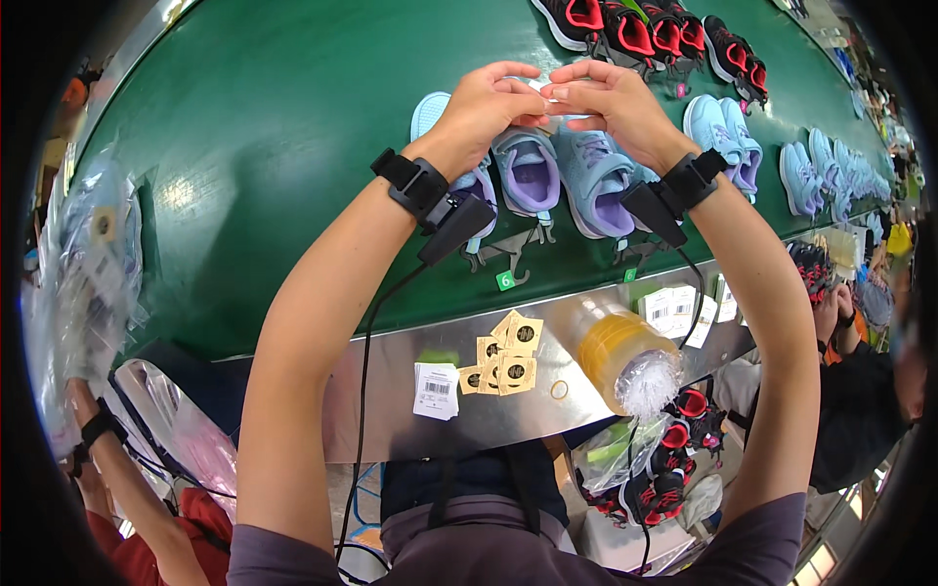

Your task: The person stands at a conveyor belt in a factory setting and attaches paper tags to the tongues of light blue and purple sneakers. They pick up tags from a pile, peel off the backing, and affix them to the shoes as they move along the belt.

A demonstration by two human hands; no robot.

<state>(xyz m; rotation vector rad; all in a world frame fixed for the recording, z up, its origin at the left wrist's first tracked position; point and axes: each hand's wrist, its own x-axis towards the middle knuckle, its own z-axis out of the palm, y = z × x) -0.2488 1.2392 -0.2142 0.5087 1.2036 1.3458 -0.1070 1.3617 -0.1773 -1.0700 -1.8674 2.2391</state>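
A small white tag (544, 91) sits pinched between the fingertips of both hands, held above the green table (274, 146) and just over a pair of small shoes; only a sliver of it shows between the thumbs and forefingers, so its long axis and the way it points cannot be told for sure. The left hand (487, 105) has its fingers (518, 76) curled shut on the tag from the left, and the right hand (611, 103) has its fingers (576, 80) closed on it from the right, the two sets of fingertips touching. Directly below the fingers lie two pale blue and lilac children's shoes: the left shoe (528, 171) and the right shoe (596, 176), side by side with their long axes running away from the person, openings facing up. Each wrist carries a black strap with a dark device (457, 227), and a cable hangs from it. Beyond the fingers a row of black and red shoes (645, 34) lies on the table; to the right of the fingers more light blue shoes (723, 137) line up. Nearer the person, on a metal ledge (391, 410), lie yellow paper tags (503, 356), a white label (436, 391) and a roll of yellowish bands (625, 356).
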